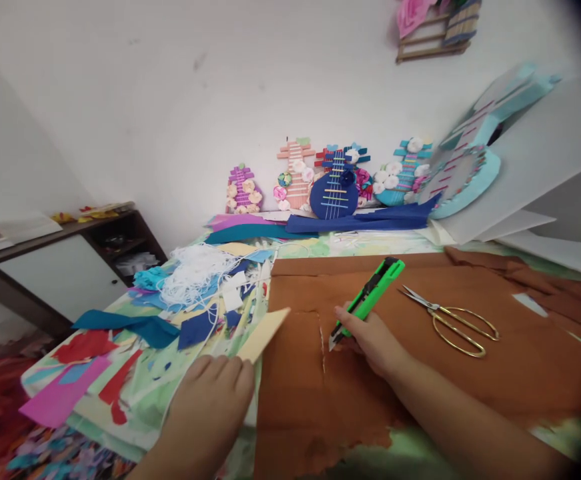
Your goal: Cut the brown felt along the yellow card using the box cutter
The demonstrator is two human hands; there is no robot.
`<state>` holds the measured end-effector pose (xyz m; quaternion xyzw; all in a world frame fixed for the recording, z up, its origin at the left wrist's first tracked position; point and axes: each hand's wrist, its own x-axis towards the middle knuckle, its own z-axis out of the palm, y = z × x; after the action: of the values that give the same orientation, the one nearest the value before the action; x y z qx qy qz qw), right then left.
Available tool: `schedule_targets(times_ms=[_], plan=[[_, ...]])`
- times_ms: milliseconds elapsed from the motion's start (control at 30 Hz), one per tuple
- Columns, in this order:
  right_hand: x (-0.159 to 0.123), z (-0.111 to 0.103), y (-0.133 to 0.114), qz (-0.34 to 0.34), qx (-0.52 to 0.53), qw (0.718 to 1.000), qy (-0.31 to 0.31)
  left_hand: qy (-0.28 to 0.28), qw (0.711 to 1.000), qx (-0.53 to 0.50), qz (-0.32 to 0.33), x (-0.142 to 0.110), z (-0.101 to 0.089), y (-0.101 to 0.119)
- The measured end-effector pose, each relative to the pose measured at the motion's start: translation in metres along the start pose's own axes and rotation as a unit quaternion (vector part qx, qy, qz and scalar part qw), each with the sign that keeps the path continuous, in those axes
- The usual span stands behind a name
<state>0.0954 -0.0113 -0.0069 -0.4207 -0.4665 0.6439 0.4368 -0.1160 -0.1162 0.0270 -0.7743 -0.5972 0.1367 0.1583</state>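
Observation:
A green box cutter (370, 297) is gripped in my right hand (370, 337), its blade pointing down close to the brown fabric-like sheet (390, 380). Whether the tip touches the sheet I cannot tell. Just left of the blade, a slit with a pale, ragged edge runs through the sheet. My left hand (215, 393) is closed around a flat, pale yellow strip (265, 333), whose far end slants over the sheet's left side. Gold-handled scissors (453, 320) lie partly spread on the sheet, to the right of my right hand.
White string (190, 273) lies tangled among coloured scraps at left. Decorated lute-shaped crafts (335, 190) lean against the back wall, a large light-blue one (470, 173) at right. Blue strips (370, 219) lie along the table's back. A low cabinet (65, 267) stands left.

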Motion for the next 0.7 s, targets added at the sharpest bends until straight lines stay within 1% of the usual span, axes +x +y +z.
schedule_targets(times_ms=[67, 100, 133, 200, 267, 333, 400, 467, 500, 533, 600, 633, 667, 700], plan=[[0.000, -0.002, 0.003, -0.024, -0.041, 0.999, 0.007, 0.012, 0.997, 0.020, -0.076, -0.003, -0.004, -0.003], [0.001, -0.002, 0.004, -0.035, -0.073, 0.997, 0.009, 0.007, 0.995, 0.022, -0.101, -0.003, -0.005, -0.002], [0.001, -0.003, 0.005, -0.044, -0.112, 0.993, 0.009, -0.004, 0.993, 0.019, -0.113, -0.001, -0.006, 0.000], [0.000, -0.004, 0.004, -0.060, -0.210, 0.976, 0.017, -0.037, 0.994, -0.001, -0.098, 0.003, -0.008, 0.009], [-0.002, -0.006, -0.001, -0.081, -0.313, 0.946, 0.034, -0.069, 0.995, -0.029, -0.065, 0.007, -0.010, 0.021], [-0.005, -0.010, -0.010, -0.111, -0.426, 0.896, 0.060, -0.073, 0.995, -0.053, -0.051, 0.012, -0.012, 0.030], [-0.008, -0.017, -0.022, -0.126, -0.540, 0.827, 0.089, -0.042, 0.995, -0.075, -0.052, 0.017, -0.013, 0.033], [-0.010, -0.028, -0.034, -0.117, -0.631, 0.760, 0.104, -0.004, 0.993, -0.107, -0.052, 0.025, -0.010, 0.027], [-0.010, -0.035, -0.040, -0.103, -0.660, 0.736, 0.108, 0.005, 0.991, -0.126, -0.052, 0.030, -0.006, 0.021], [-0.009, -0.044, -0.046, -0.084, -0.679, 0.721, 0.111, 0.001, 0.988, -0.143, -0.059, 0.035, -0.002, 0.015], [-0.006, -0.065, -0.056, -0.037, -0.697, 0.703, 0.135, -0.031, 0.982, -0.156, -0.099, 0.047, 0.006, 0.003], [-0.004, -0.077, -0.061, -0.012, -0.695, 0.702, 0.158, -0.038, 0.980, -0.159, -0.111, 0.052, 0.010, -0.002], [-0.002, -0.089, -0.066, 0.007, -0.685, 0.706, 0.178, -0.045, 0.978, -0.161, -0.120, 0.056, 0.013, -0.006], [-0.001, -0.101, -0.071, -0.006, -0.671, 0.712, 0.207, -0.048, 0.977, -0.164, -0.126, 0.059, 0.015, -0.009]])
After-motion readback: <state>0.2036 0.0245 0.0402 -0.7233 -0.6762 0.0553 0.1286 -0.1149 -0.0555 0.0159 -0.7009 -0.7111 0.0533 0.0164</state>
